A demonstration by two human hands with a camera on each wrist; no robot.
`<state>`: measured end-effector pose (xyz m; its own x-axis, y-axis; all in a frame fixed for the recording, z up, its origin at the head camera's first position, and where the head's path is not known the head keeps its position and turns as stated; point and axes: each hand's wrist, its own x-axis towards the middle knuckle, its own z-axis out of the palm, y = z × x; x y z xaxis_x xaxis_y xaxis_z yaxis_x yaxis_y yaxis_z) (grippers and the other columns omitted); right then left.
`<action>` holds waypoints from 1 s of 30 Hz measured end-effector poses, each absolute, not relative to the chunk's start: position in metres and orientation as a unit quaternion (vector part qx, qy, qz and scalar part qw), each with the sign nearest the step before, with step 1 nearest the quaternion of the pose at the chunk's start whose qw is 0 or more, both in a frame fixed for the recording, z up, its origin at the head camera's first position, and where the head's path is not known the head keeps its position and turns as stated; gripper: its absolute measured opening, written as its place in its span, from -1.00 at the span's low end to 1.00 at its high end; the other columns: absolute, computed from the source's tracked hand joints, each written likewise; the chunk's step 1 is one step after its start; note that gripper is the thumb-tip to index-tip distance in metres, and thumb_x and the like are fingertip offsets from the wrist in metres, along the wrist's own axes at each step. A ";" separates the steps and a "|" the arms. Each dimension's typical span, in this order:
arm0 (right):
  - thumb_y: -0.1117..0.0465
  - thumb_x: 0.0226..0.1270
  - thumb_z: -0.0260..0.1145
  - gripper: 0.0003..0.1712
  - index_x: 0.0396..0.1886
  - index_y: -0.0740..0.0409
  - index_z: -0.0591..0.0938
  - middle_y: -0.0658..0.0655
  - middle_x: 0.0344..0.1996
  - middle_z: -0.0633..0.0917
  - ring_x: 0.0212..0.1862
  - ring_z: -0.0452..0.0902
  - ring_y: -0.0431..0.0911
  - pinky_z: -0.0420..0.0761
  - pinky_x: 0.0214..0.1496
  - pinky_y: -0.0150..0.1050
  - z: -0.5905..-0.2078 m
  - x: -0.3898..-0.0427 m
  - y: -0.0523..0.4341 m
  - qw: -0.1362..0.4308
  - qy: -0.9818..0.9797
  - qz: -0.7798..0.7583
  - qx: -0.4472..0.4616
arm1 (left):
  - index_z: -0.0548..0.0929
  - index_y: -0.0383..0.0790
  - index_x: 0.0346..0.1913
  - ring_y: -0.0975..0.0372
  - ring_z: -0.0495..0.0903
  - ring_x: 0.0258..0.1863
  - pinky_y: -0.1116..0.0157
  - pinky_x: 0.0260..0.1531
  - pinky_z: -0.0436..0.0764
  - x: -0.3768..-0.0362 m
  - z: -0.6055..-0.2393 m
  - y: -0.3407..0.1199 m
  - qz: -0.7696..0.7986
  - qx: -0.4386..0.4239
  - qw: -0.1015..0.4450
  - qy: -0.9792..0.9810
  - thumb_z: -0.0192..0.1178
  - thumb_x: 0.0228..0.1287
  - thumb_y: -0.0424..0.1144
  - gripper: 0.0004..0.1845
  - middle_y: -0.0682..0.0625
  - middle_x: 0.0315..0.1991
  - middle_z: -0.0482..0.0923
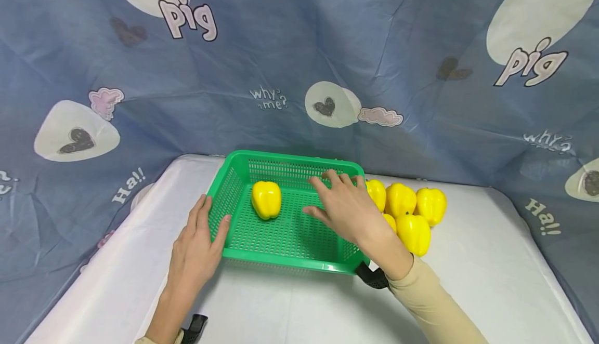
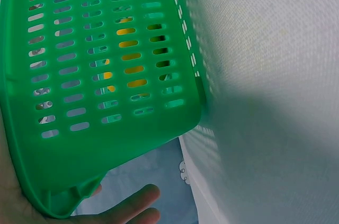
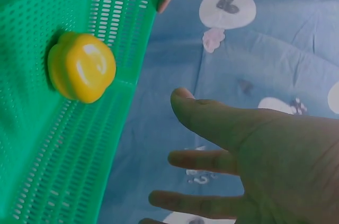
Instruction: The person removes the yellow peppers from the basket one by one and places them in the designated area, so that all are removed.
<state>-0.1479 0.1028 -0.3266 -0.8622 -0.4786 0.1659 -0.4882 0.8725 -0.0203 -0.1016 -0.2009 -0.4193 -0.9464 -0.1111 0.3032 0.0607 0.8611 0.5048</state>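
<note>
A green slotted basket [image 1: 243, 254] stands on the white-covered table [image 1: 290, 307]. One yellow bell pepper [image 1: 266, 199] lies inside it near the left; the right wrist view shows this pepper [image 3: 82, 68] on the basket floor [image 3: 47, 166]. My left hand [image 1: 206, 224] holds the basket's left wall, thumb hooked over the rim and fingers [image 2: 132, 205] along the outside. My right hand [image 1: 323, 198] hovers over the basket's right half, spread and empty, well clear of the pepper. In its wrist view the right hand [image 3: 177, 128] holds nothing.
Several more yellow peppers [image 1: 414, 232] sit in a cluster on the table just right of the basket. A blue printed cloth [image 1: 299, 74] hangs behind and on both sides. White table surface [image 2: 265, 102] runs in front of the basket.
</note>
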 end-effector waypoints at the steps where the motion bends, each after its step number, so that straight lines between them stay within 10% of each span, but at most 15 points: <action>1: -0.31 0.55 0.29 -0.28 0.51 -0.05 0.51 0.25 0.35 0.63 0.22 0.68 0.25 0.60 0.28 0.28 -0.326 -0.149 0.101 0.077 -0.964 0.031 0.252 | 0.23 -0.44 0.66 -0.44 0.50 0.39 -0.43 0.21 0.56 -0.101 -0.419 -0.201 -0.263 0.013 0.163 -0.951 -0.01 0.72 0.11 -0.22 -0.36 0.68 0.18; 30: -0.30 0.54 0.31 -0.33 0.43 -0.05 0.51 0.21 0.38 0.60 0.23 0.67 0.24 0.58 0.37 0.30 -0.333 -0.188 0.046 0.028 -0.959 0.011 0.283 | 0.24 -0.43 0.65 -0.43 0.51 0.40 -0.42 0.22 0.56 -0.102 -0.420 -0.200 -0.264 0.012 0.165 -0.950 -0.01 0.72 0.11 -0.23 -0.35 0.68 0.19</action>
